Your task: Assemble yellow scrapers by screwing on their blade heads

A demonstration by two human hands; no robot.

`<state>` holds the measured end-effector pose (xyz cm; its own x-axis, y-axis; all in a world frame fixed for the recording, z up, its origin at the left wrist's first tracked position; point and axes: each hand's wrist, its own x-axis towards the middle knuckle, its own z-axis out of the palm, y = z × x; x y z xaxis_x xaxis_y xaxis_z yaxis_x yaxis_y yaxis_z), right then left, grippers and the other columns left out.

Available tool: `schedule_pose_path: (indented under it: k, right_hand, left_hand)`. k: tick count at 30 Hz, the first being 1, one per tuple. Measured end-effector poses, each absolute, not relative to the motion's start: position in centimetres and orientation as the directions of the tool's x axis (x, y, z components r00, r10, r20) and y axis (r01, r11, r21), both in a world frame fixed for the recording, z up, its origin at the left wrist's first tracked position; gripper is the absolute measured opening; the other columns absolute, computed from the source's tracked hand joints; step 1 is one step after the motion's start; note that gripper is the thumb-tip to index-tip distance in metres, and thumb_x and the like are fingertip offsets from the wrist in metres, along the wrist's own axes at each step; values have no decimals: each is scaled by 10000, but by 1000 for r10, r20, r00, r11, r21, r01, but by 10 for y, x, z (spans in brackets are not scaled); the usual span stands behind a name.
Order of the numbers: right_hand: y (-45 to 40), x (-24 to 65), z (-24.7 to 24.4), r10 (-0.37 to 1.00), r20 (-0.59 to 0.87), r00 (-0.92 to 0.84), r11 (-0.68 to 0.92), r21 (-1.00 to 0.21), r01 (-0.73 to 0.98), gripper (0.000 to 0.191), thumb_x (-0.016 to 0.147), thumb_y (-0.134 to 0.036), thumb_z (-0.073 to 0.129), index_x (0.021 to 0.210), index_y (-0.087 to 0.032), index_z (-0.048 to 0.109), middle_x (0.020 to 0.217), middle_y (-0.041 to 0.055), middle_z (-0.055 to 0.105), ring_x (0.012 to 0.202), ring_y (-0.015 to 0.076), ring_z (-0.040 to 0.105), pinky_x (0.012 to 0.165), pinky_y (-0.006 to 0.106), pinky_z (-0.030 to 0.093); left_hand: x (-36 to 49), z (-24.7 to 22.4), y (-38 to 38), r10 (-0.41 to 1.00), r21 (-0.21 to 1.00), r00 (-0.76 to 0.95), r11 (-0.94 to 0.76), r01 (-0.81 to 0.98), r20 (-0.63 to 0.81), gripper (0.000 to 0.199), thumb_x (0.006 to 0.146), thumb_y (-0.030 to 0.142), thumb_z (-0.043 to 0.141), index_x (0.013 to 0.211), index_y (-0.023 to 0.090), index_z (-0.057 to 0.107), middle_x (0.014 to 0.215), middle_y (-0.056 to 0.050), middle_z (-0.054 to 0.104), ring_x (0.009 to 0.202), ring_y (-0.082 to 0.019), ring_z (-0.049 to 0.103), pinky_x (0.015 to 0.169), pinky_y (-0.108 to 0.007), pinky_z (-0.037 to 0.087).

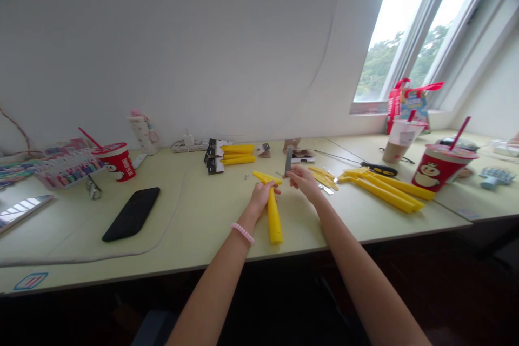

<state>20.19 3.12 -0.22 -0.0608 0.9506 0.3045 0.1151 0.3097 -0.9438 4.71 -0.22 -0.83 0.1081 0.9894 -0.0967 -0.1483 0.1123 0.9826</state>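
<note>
Left fingers (277,191) wrap handle (274,221), right fingers (293,173) pinch strip (288,158)

Wall (162,38): plain, pale grey before us
Window (422,27): bright; we see trees (379,73) outside
Desk (211,211): pale yellow-green top

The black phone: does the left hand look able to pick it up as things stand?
Probably not: the left hand holds the yellow tool. Otherwise, the way to the phone looks free, with only a cable lying between.

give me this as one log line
left grip: holding yellow tool | right grip: holding grey strip | on table, right: more yellow tools | on table, left: black phone
</note>
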Motion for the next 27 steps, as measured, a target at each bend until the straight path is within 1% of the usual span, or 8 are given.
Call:
schedule_pose_path:
  k: [3,6,10,15,18,23,27]
  right_hand:
    - [31,202,-2,950,309,-52,313,-944,104,279,655,-384,614,836,-189,533,690,26,651,423,68,405,419,218,320]
    - [29,202,-1,951,306,-36,308,-948,81,259,652,-367,612,818,-190,524,673,20,648,407,60,369,408,214,295]
    - [25,201,2,954,295,-59,299,-951,76,229,647,-363,613,754,-185,516,628,15,631,409,71,410,413,221,313]
    - [22,198,6,955,283,-88,290,-954,74,211,671,-360,589,738,-169,529,496,-4,567,438,102,474,453,233,356]
    - [20,198,7,950,287,-122,297,-952,70,220,668,-355,592,755,-158,550,523,-3,565,490,106,496,493,237,373]
    - [17,199,10,944,280,-175,302,-946,118,211,666,-351,582,755,-159,586,569,-17,539,509,92,447,499,236,339]
    - [17,200,11,945,292,-149,312,-939,141,176,645,-311,574,737,-163,600,660,-1,577,566,101,458,543,242,353]
  left_hand:
    - [47,-7,-3,990,982,105,109,-156,-93,271,734,316,542,876,89,584,647,-58,602,416,-85,483,455,-224,387]
    - [47,-6,-5,991,982,103,104,-160,-88,256,731,307,547,865,91,585,649,-64,604,434,-90,489,465,-226,395]
    - [47,-8,-5,990,981,113,100,-167,-82,260,735,318,543,849,89,589,683,-76,612,464,-96,502,495,-238,417]
    - [47,-12,-1,991,982,118,85,-169,-66,273,731,325,551,865,90,592,705,-82,617,494,-99,516,502,-231,420]
    - [47,-12,-2,989,983,128,91,-158,-71,272,733,331,547,862,95,585,703,-81,618,472,-92,502,480,-224,406]
    - [45,-8,-6,991,995,130,46,-90,-34,231,734,322,549,839,116,555,728,-85,633,433,-75,462,443,-213,377]
    - [44,-6,-8,990,997,137,42,-57,-34,215,733,295,549,855,119,533,769,-96,641,444,-74,459,452,-215,384]
